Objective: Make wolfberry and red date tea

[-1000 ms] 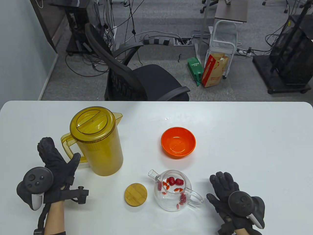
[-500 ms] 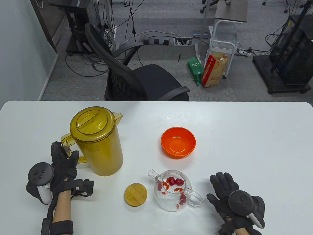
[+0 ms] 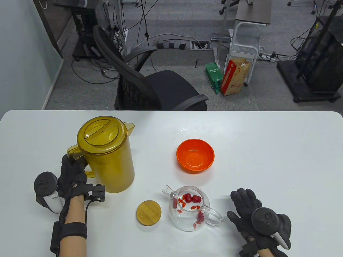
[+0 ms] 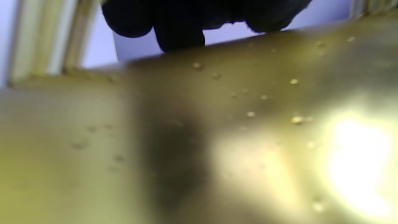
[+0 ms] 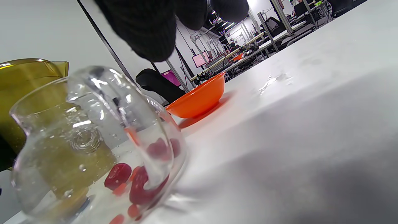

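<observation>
A lidded amber pitcher (image 3: 105, 155) stands at the left of the white table (image 3: 268, 160); its wall fills the left wrist view (image 4: 217, 140). My left hand (image 3: 72, 174) grips the pitcher's handle (image 3: 76, 155). A glass teapot (image 3: 190, 208) with red dates and wolfberries (image 3: 191, 199) inside stands uncovered near the front; it also shows in the right wrist view (image 5: 93, 146). Its bamboo lid (image 3: 148, 213) lies to its left. My right hand (image 3: 248, 207) rests flat on the table beside the teapot's handle, holding nothing.
An empty orange bowl (image 3: 195, 155) stands behind the teapot, also in the right wrist view (image 5: 199, 101). An office chair (image 3: 150, 88) is beyond the table's far edge.
My left hand moved forward from an open pose beside the pitcher and closed around its handle. The pitcher shifted slightly. The right hand stayed put.
</observation>
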`<control>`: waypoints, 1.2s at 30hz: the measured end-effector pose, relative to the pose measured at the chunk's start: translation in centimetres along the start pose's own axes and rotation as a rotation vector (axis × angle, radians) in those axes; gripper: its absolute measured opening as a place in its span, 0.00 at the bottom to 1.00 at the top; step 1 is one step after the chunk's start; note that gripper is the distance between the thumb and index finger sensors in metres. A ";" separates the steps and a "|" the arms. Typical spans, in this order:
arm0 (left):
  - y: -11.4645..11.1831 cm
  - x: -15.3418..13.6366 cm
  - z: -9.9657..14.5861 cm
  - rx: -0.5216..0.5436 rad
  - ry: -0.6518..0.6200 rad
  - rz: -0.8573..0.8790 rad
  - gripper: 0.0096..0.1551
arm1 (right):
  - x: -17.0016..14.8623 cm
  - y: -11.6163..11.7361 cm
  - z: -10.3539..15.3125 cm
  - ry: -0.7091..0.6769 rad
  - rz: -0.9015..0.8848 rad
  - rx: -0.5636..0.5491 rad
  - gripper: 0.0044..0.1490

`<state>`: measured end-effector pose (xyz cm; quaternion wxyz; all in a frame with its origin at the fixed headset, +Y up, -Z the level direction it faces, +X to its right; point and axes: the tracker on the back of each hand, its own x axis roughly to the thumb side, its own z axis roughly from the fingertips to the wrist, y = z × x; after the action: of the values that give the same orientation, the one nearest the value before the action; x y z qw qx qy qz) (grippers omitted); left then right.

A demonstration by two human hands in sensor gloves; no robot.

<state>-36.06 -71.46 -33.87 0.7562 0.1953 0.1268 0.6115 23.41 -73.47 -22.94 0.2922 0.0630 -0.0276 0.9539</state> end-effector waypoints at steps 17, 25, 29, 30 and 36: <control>-2.2 12.1 1.7 -0.243 -0.347 -0.227 0.16 | -0.6 -0.2 -0.1 0.015 -0.065 -0.012 0.46; -5.0 15.3 3.0 -0.438 -0.427 -0.385 0.16 | -0.7 -0.4 0.0 0.018 -0.077 -0.024 0.46; -6.3 16.4 4.1 -0.508 -0.499 -0.479 0.16 | -0.7 -0.5 0.0 0.017 -0.084 -0.024 0.46; -6.5 16.6 4.4 -0.517 -0.510 -0.499 0.16 | -0.7 -0.5 0.0 0.017 -0.084 -0.022 0.46; -8.2 17.2 5.9 -0.591 -0.580 -0.619 0.16 | -0.7 -0.4 -0.1 0.016 -0.078 -0.012 0.46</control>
<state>-22.57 -57.00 -31.54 0.9286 0.0884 -0.2144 0.2896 24.22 -73.59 -23.10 0.3297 0.0547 -0.0287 0.9421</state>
